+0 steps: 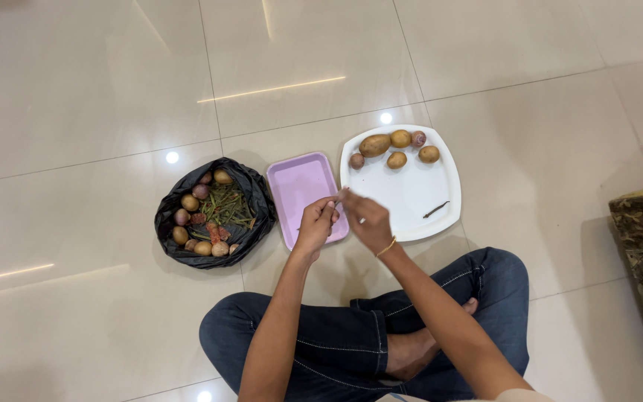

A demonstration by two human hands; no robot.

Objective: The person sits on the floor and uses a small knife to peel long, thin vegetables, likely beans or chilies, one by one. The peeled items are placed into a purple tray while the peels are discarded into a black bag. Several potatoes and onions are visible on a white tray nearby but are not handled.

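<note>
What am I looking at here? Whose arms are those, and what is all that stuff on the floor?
This picture comes from a camera worn on a person's head, looking down. So the arms are that person's own. They sit cross-legged in blue jeans on a shiny tiled floor.

The left hand and right hand meet in the middle, pinching something small between the fingertips. It is too tiny to tell what it is.

In front of them lie three things: a black bag holding potatoes, onions and green beans, an empty purple tray, and a white plate with a few potatoes and one thin dark strip on it.
</note>
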